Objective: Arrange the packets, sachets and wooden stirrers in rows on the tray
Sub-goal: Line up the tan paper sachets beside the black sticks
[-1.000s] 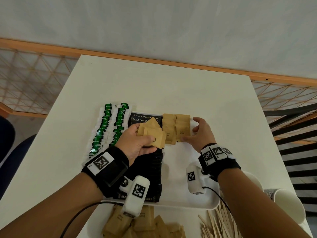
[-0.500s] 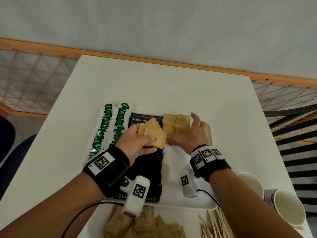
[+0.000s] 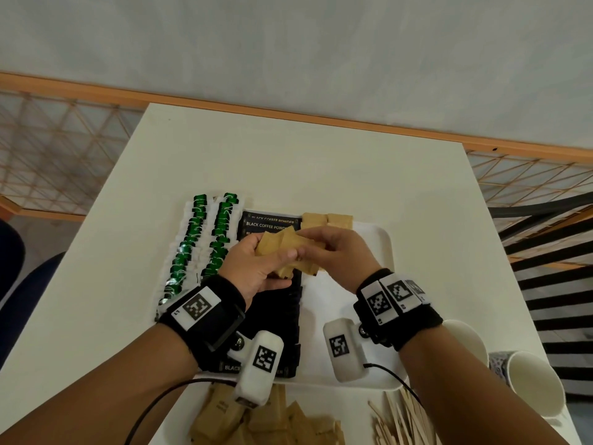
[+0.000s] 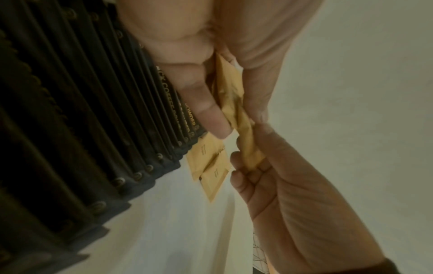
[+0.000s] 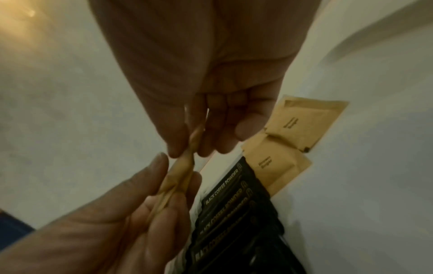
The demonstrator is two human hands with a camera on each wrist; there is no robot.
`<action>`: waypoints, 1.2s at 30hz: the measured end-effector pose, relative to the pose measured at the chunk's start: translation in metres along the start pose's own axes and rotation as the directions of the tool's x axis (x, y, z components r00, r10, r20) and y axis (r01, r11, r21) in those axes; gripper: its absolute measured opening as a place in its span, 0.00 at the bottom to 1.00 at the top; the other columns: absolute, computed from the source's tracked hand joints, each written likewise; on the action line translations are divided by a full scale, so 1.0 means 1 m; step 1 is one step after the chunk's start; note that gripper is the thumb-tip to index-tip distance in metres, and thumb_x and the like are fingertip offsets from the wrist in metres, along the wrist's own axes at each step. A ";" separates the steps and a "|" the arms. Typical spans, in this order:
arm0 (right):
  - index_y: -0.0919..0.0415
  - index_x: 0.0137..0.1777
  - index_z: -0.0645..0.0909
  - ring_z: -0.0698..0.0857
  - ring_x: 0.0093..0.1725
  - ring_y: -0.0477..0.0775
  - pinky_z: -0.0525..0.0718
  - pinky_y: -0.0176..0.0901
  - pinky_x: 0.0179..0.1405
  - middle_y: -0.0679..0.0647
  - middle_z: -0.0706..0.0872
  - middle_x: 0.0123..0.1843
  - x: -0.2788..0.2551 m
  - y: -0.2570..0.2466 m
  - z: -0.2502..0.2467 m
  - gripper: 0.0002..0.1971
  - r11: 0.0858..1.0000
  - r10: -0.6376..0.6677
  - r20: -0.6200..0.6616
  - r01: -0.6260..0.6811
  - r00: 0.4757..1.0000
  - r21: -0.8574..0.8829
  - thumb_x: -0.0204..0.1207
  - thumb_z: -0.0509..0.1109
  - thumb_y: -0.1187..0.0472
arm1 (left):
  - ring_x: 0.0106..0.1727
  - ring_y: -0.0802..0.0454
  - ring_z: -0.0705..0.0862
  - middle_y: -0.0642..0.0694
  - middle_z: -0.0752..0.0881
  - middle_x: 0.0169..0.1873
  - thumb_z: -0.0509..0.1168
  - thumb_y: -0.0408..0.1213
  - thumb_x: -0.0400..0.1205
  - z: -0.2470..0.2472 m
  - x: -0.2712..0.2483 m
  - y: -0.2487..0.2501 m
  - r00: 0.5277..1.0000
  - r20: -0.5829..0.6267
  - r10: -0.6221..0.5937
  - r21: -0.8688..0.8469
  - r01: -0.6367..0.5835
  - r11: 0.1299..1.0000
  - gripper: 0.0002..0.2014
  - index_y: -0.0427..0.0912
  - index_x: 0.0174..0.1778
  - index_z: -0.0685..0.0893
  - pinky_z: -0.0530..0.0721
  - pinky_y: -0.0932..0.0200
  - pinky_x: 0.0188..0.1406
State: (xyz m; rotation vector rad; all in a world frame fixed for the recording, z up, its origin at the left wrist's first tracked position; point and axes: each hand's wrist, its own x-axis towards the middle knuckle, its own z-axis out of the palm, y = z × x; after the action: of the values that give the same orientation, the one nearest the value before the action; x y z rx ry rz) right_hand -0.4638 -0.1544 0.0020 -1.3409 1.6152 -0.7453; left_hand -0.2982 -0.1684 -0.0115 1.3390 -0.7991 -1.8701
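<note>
My left hand grips a small stack of brown sachets above the white tray. My right hand meets it and pinches the top sachet of that stack between thumb and fingers. On the tray lie two rows of green packets, a row of black coffee sachets and a short double row of brown sachets, also seen below the hands as laid sachets.
Loose brown sachets and a heap of wooden stirrers lie on the table in front of the tray. Paper cups lie at the near right. A railing and a striped chair border the table.
My right hand has left the brown sachets laid on the tray and moved left to the stack in my left hand, where it now pinches a sachet. The left hand stayed put.
</note>
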 end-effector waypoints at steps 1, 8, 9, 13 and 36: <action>0.42 0.52 0.86 0.85 0.44 0.55 0.84 0.43 0.49 0.52 0.89 0.43 0.000 0.000 0.001 0.10 1.000 0.003 0.010 -0.003 1.000 0.020 0.72 0.77 0.53 | 0.39 0.48 0.88 0.38 0.86 0.49 0.73 0.32 0.75 0.001 0.000 0.000 1.000 -0.011 0.004 -0.011 -0.004 1.000 0.19 0.38 0.61 0.79 0.86 0.60 0.27; 0.49 0.40 0.85 0.83 0.37 0.41 0.80 0.33 0.36 0.45 0.88 0.38 -0.007 0.024 -0.014 0.04 0.987 0.159 -0.037 -0.158 0.987 0.031 0.73 0.76 0.60 | 0.51 0.42 0.86 0.35 0.81 0.59 0.63 0.28 0.83 -0.009 0.008 0.006 0.992 -0.128 0.008 -0.106 -0.022 0.994 0.09 0.39 0.58 0.78 0.90 0.57 0.35; 0.51 0.41 0.84 0.84 0.39 0.44 0.83 0.35 0.36 0.47 0.88 0.40 -0.008 0.028 -0.015 0.04 0.981 0.186 -0.081 -0.181 0.979 0.069 0.74 0.75 0.61 | 0.52 0.41 0.85 0.34 0.80 0.61 0.62 0.27 0.83 -0.011 0.009 0.007 0.990 -0.144 0.006 -0.113 -0.023 0.993 0.12 0.38 0.62 0.77 0.90 0.56 0.37; 0.54 0.51 0.79 0.86 0.42 0.52 0.89 0.43 0.39 0.51 0.83 0.38 -0.009 0.040 -0.013 0.11 0.946 0.282 -0.137 -0.251 0.950 0.206 0.73 0.72 0.69 | 0.59 0.37 0.83 0.34 0.77 0.64 0.59 0.24 0.83 -0.014 0.010 0.012 0.987 -0.158 0.003 -0.119 -0.022 0.993 0.15 0.37 0.65 0.75 0.91 0.55 0.39; 0.47 0.47 0.75 0.87 0.41 0.54 0.89 0.57 0.44 0.50 0.84 0.36 0.013 0.045 0.005 0.14 0.970 0.238 -0.257 -0.244 0.937 0.012 0.67 0.74 0.63 | 0.52 0.42 0.86 0.35 0.82 0.59 0.62 0.18 0.79 -0.007 0.008 0.006 0.998 -0.048 -0.027 -0.033 0.026 0.999 0.21 0.39 0.66 0.76 0.90 0.57 0.40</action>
State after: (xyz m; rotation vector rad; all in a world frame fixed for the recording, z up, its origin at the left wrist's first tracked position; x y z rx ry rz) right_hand -0.4796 -0.1563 -0.0426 -1.0654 1.9559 -0.7772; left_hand -0.2917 -0.1792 -0.0125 1.3762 -0.7270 -1.8560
